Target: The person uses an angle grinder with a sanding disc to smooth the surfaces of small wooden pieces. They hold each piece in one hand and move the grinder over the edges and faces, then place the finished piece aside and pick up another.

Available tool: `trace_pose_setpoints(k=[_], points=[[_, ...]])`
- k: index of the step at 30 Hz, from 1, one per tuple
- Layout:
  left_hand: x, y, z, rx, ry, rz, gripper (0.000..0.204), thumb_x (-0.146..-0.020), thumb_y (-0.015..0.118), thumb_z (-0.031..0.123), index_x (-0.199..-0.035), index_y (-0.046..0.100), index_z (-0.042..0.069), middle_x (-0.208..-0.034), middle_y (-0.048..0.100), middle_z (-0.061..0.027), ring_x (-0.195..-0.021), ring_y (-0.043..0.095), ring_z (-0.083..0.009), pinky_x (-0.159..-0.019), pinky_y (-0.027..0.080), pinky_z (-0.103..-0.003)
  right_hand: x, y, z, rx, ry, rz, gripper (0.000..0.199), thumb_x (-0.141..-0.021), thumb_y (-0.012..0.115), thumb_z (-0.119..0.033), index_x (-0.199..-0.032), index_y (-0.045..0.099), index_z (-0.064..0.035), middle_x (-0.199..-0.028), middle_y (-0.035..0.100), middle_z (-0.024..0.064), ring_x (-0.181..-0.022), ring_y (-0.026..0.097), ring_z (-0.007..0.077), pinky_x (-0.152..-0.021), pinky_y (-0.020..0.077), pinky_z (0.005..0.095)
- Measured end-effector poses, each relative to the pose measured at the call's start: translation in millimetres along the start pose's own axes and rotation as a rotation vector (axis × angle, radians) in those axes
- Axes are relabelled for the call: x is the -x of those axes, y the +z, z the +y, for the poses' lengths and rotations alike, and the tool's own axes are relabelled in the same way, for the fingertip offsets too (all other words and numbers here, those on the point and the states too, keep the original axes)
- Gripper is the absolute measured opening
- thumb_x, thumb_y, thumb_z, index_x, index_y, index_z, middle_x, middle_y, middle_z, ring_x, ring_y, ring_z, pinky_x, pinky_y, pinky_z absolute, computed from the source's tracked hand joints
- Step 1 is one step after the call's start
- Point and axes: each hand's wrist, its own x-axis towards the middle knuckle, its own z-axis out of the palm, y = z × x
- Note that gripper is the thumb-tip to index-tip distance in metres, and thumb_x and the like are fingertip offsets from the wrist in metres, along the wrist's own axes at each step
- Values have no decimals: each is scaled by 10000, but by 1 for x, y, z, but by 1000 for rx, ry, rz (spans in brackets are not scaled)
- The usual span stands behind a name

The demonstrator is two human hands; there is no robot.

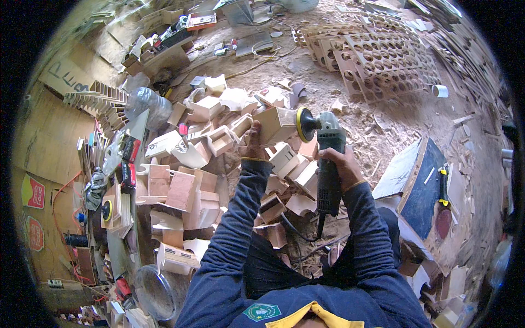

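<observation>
My left hand (254,143) is closed on the left end of a small wooden box (276,124), holding it up above a heap of similar pieces. My right hand (343,164) wraps round the dark green body of an angle grinder (330,183), which hangs upright with its cord at the bottom. At its head a yellow-rimmed sanding disc (302,124) stands on edge against, or very close to, the right end of the box; actual contact I cannot tell. Bare wooden boxes (221,140) lie loosely piled beneath and left of my hands.
Perforated wooden sheets (377,60) lean at the far right. A blue-faced board (424,191) with a yellow-and-black cutter (443,186) lies right of me. A clear plastic bottle (147,104) rests at the left. The black cord (298,232) trails by my feet. Sawdust and chips cover the floor.
</observation>
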Motion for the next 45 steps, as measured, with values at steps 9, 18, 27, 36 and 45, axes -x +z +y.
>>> trace_pose_setpoints(k=[9,18,27,36,45], points=[[-11,16,15,661,-666,269,552,-902,758,425,-1239,624,9,-1157,682,-112,-1036,652,-205,-913,544,-346,-3,0,4,0,21,-49,335,-787,777,-184,-1016,603,-13,-750,617,78,-579,636,190,-530,561,338],[-15,25,5,732,-577,429,301,-871,825,242,-1037,699,24,-992,713,-68,-865,675,-154,-785,590,-289,2,8,1,1,33,-71,326,-785,769,-181,-1013,610,-10,-745,621,85,-570,638,201,-523,555,342],[-15,25,-1,776,-579,379,330,-863,825,271,-1040,693,27,-998,711,-65,-857,672,-149,-759,591,-291,10,13,-5,38,24,-85,308,-789,780,-175,-991,623,-3,-739,643,82,-570,636,182,-522,542,328],[-15,19,7,678,-614,313,455,-935,704,312,-1292,612,45,-1172,679,-153,-1086,655,-294,-957,529,-419,7,9,-2,53,-14,-112,295,-786,798,-188,-948,642,3,-744,654,77,-599,651,169,-547,545,307],[-14,27,28,399,-342,395,359,-861,826,263,-1083,655,40,-985,697,-70,-844,679,-172,-746,592,-314,14,9,-6,28,10,-113,323,-780,783,-186,-998,627,-6,-755,647,82,-587,637,175,-541,547,322]])
